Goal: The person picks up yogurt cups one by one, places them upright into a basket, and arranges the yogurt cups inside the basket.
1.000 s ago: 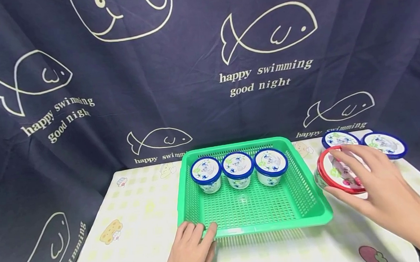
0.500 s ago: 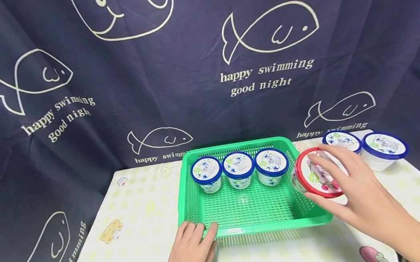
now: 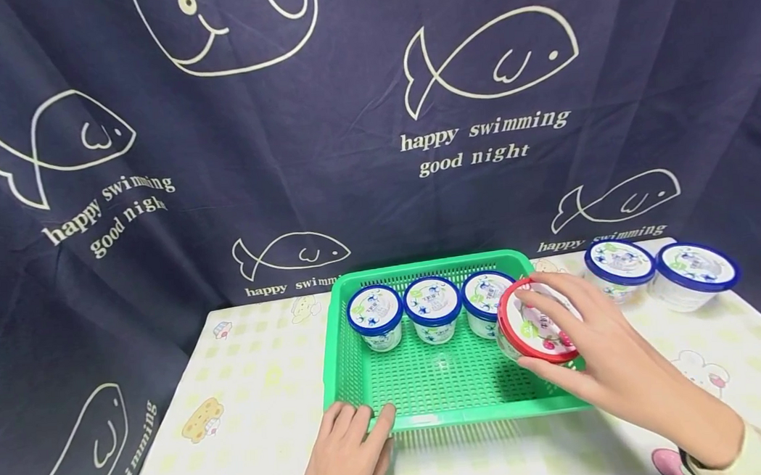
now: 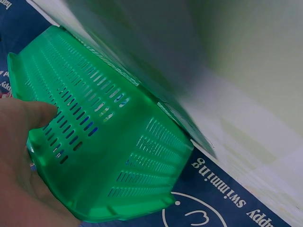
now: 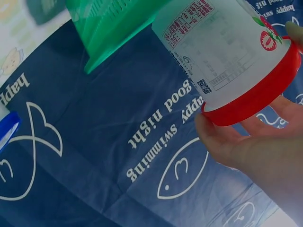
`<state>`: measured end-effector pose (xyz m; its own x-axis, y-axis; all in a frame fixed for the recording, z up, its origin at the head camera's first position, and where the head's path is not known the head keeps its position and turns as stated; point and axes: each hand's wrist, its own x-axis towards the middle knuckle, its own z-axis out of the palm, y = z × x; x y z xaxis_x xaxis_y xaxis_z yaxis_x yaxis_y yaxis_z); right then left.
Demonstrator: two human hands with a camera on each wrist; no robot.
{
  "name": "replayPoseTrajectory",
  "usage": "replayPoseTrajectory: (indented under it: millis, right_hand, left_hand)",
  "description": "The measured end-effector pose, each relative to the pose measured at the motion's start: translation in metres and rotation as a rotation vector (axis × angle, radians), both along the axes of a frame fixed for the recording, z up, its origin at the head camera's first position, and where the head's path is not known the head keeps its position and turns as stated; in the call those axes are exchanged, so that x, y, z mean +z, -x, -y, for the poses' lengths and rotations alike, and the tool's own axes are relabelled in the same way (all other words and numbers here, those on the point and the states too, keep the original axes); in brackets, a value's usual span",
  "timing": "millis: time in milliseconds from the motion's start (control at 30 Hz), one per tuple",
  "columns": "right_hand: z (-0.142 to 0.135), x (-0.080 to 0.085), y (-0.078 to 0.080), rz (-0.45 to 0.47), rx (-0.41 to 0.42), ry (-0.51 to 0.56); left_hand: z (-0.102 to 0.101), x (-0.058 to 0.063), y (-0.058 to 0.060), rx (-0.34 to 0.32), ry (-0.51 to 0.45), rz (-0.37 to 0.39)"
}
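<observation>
My right hand (image 3: 583, 334) grips a tub with a red lid (image 3: 543, 322) by its rim, over the right side of the green basket (image 3: 457, 416). In the right wrist view the tub's pale printed wall (image 5: 222, 52) shows below its red lid, fingers along the lid's edge. My left hand (image 3: 348, 450) holds the basket's near rim at the left corner, with the thumb (image 4: 42, 115) against the outer wall in the left wrist view. Inside the basket, three blue-lidded tubs stand in a row at the back; the right one (image 3: 482, 297) is partly hidden behind the red-lidded tub.
Two more blue-lidded tubs, a nearer-left one (image 3: 620, 263) and one at the right edge (image 3: 695, 269), stand on the table to the right of the basket. A patterned cloth (image 3: 233, 392) covers the table. A dark blue fish-print curtain (image 3: 362, 159) hangs right behind it.
My right hand has carried the red-lidded tub leftward, from beside the basket to over its right part. The left hand stays on the basket's rim.
</observation>
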<state>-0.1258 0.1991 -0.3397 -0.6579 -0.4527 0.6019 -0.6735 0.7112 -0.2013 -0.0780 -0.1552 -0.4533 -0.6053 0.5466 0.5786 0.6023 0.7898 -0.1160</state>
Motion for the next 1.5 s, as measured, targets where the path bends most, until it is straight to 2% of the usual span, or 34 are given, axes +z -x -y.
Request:
replayPoseTrajectory:
  millis: [267,533,800,1133,1500]
  right_hand:
    - [0.007,-0.006,0.007,-0.055,0.051,0.010]
    - [0.008,-0.014,0.009,0.037,0.017,-0.038]
    - [0.012,-0.025,0.015,0.044,0.047,-0.036]
    - [0.014,-0.035,0.021,0.055,0.047,-0.040]
    - [0.012,-0.042,0.024,0.074,0.033,-0.074]
  left_hand:
    - [-0.001,0.000,0.000,-0.003,0.000,0.008]
    - [-0.002,0.000,0.001,-0.003,0.007,0.014]
    - [0.000,0.000,0.000,0.003,0.015,0.037]
    - [0.001,0.000,0.002,-0.007,0.004,0.001]
    - [0.001,0.000,0.000,0.017,0.025,0.044]
